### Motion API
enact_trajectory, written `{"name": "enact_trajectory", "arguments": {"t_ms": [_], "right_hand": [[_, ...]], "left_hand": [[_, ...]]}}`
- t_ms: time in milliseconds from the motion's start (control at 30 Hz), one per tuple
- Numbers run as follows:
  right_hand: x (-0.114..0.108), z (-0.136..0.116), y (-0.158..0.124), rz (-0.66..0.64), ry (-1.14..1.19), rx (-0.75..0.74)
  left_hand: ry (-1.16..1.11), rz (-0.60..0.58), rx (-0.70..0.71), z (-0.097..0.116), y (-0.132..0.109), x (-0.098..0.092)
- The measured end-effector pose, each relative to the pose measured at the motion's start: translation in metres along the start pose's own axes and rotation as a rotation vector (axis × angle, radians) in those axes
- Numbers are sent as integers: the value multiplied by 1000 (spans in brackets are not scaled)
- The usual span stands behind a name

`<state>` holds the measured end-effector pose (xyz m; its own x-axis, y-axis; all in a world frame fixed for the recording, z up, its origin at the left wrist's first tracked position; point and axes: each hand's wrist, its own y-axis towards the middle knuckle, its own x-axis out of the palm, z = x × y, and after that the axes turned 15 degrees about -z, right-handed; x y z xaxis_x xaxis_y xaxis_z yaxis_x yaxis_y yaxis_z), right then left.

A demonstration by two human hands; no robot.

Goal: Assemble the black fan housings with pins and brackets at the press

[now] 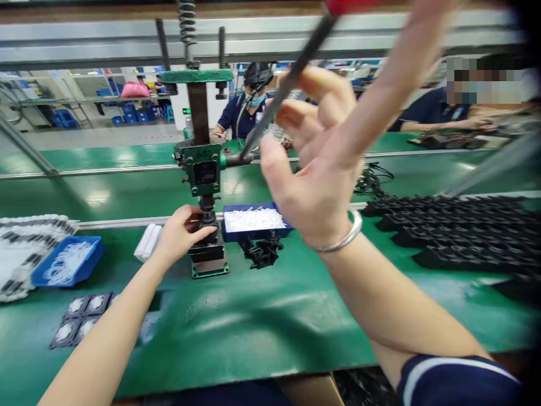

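A green and black hand press (204, 169) stands on the green bench, its ram lowered close to the block at its base. My left hand (180, 234) is at this block, thumb and fingers closed about the small dark area under the ram; what they hold there is hidden. The press's long lever (291, 79) slants up to the right, with a red grip (350, 5) at its top. My right hand (321, 163), slightly blurred, is raised beside the lever. Its thumb is apart, one finger points up, and the others bend near the lever without wrapping it.
A blue tray of white strips (253, 220) stands right of the press, black parts (264, 248) before it. At left are a blue bin of white rings (70, 262) and square dark parts (76, 321). Rows of black pieces (465, 231) lie right. Co-workers (236, 115) sit opposite.
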<state>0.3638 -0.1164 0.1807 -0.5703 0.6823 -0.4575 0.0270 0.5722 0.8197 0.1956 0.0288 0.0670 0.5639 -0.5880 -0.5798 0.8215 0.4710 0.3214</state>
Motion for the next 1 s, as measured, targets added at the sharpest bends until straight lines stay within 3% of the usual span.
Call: {"name": "enact_trajectory", "arguments": {"t_ms": [67, 167, 200, 300, 400, 500, 633, 733, 833, 900, 1000], "right_hand": [[5, -8, -31, -100, 42, 101], [32, -18, -95, -414, 60, 272], [42, -18, -116, -459, 47, 367], [56, -11, -168, -397, -84, 605], [39, 0, -207, -320, -232, 752], [-4, 27, -247, -231, -357, 901], [-94, 84, -305, -19, -537, 1094], [-171, 120, -335, 147, -680, 1216], [-230, 144, -347, 275, -783, 1289], [-254, 154, -349, 336, -834, 1313], [-273, 167, -349, 402, -903, 1326]], "left_hand": [[163, 51, 50, 12, -17, 11], [357, 123, 170, 20, -45, 41], [383, 141, 209, 19, -50, 54], [400, 161, 307, 14, -53, 100], [372, 46, 356, 17, -45, 151], [358, -133, 347, 20, -46, 195], [348, -345, 428, 11, -64, 227], [374, -428, 478, 1, -72, 236], [410, -423, 519, -4, -71, 238], [429, -397, 557, -5, -69, 239], [438, -360, 594, -5, -67, 240]]}}
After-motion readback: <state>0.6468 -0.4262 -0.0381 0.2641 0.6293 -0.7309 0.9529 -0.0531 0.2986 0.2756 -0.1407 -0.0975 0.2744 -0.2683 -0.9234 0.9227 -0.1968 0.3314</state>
